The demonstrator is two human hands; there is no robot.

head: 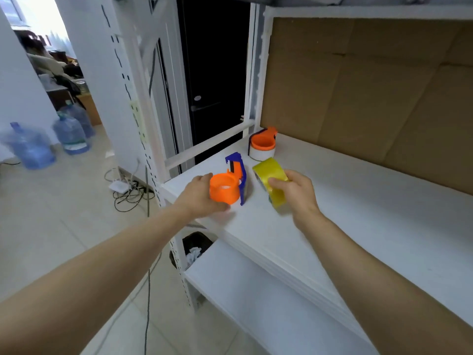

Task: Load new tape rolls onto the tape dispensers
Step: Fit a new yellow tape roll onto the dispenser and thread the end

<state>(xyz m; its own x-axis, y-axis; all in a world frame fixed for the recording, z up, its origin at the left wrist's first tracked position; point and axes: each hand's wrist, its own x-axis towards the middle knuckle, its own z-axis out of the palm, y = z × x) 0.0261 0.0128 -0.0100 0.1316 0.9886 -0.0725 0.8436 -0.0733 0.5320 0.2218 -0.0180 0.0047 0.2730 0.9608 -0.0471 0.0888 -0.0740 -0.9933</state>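
Observation:
An orange and blue tape dispenser (pixel 227 187) with a bare orange drum stands near the left corner of the white shelf (pixel 358 206). My left hand (pixel 198 194) grips its orange drum from the left. Just to the right, my right hand (pixel 297 192) holds a yellowish clear tape roll (pixel 268 176) tilted above the shelf, a short gap from the dispenser. Further back stands a second orange dispenser (pixel 263 144) with a white tape roll (pixel 261 153) around its drum.
A brown cardboard panel (pixel 358 85) backs the shelf. A lower white shelf (pixel 256 298) sits below, with a black waste bin (pixel 194 248) beside the upright. Cables (pixel 130 190) and blue water jugs (pixel 71 134) are on the floor at left.

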